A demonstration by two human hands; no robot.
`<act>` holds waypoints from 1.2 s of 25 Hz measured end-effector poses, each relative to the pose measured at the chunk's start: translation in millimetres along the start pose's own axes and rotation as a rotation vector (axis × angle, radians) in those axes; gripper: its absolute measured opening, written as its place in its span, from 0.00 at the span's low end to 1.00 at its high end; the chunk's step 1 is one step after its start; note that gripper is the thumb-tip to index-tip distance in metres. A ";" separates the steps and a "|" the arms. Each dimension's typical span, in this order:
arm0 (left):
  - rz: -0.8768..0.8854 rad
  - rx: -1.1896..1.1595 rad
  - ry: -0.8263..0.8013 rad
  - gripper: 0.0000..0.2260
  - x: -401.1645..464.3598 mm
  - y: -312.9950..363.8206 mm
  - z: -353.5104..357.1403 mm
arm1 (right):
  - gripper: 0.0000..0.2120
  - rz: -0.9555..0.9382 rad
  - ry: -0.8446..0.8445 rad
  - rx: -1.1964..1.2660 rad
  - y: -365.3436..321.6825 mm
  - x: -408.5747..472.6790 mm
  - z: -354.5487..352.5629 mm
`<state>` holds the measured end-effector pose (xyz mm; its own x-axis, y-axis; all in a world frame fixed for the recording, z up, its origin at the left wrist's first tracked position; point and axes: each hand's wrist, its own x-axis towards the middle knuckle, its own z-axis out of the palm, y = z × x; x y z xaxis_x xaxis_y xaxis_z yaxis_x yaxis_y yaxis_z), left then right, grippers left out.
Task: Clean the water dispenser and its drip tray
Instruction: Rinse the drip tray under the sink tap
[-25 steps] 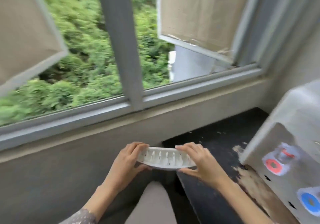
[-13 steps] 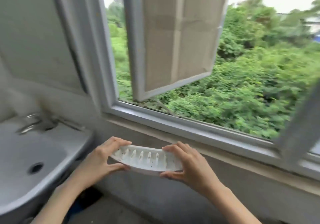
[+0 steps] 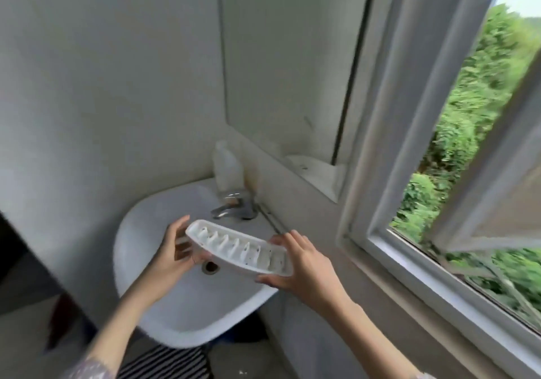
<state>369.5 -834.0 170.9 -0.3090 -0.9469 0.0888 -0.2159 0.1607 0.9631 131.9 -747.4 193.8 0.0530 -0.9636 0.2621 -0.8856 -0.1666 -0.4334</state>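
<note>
Head view, drip tray: the person is holding the white slotted drip tray (image 3: 240,248) in the lower centre of the frame, over the basin of the white sink (image 3: 140,296), with its left end tilted higher than its right end; dark specks are showing on its right half.
Head view, left hand: the left hand (image 3: 172,249) is gripping the tray's left end, fingers curled over the top edge and the thumb underneath.
Head view, right hand: the right hand (image 3: 304,264) is holding the tray's right end, fingers resting along the far rim and the thumb pressing below the near edge.
Head view, sink fittings: a chrome tap (image 3: 234,208) is standing at the back of the sink, a pale plastic bottle (image 3: 228,167) is sitting just behind it in the corner, and the drain (image 3: 210,266) is showing just below the tray.
Head view, surroundings: a mirror (image 3: 287,56) is hanging on the wall in the upper centre, an open window (image 3: 439,232) with green foliage beyond is filling the right side, and a striped mat (image 3: 167,362) is lying at the bottom.
Head view, writing: no readable label or brand is showing on the bottle or tray; the picture is blurred.
Head view, change: half a second ago the tray was being carried in front of the window sill with the sink at the left edge; now the view is swinging left and the tray is hanging over the sink, in the same two-handed hold.
</note>
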 end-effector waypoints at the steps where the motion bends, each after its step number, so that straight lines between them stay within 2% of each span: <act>1: -0.073 -0.098 0.024 0.27 1.7 -10.6 -3.8 | 0.31 -0.004 -0.017 0.006 -3.8 11.3 8.9; 5: -0.272 -0.566 0.222 0.21 9.7 -45.9 -5.6 | 0.31 -0.016 -0.089 0.007 -10.0 50.0 54.4; 7: -0.344 -0.715 0.350 0.21 15.7 -60.0 1.7 | 0.30 -0.003 -0.096 0.035 -13.0 64.9 81.7; 9: -0.389 -0.787 0.372 0.20 20.4 -69.1 13.1 | 0.29 0.022 -0.097 0.096 -18.2 78.1 108.6; 13: -0.444 -0.791 0.436 0.17 40.4 -79.5 20.6 | 0.36 0.023 -0.220 0.212 -16.6 105.8 148.3; 15: -0.442 -0.766 0.465 0.18 57.0 -87.6 14.9 | 0.38 -0.046 -0.214 0.233 -3.1 125.3 155.2; 18: -0.477 -0.679 0.445 0.20 80.8 -102.2 12.9 | 0.24 -0.137 0.027 0.274 23.5 173.8 155.7; 20: -0.506 -0.593 0.411 0.19 94.9 -106.6 18.8 | 0.19 -0.149 0.098 0.250 38.7 212.4 151.8; 22: -0.537 -0.522 0.381 0.18 106.6 -112.7 24.4 | 0.18 -0.187 0.064 0.109 46.3 242.0 153.2; 25: -0.584 -0.463 0.343 0.20 118.8 -122.7 31.8 | 0.12 -0.240 -0.039 -0.055 55.6 263.9 161.1; 30: -0.627 -0.442 0.272 0.17 131.4 -128.5 36.1 | 0.08 -0.280 0.015 0.089 65.6 273.8 164.7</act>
<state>323.2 -969.0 49.6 -0.0040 -0.8682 -0.4962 0.1290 -0.4925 0.8607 164.3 -1056.6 95.0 0.2826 -0.8743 0.3946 -0.7935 -0.4442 -0.4160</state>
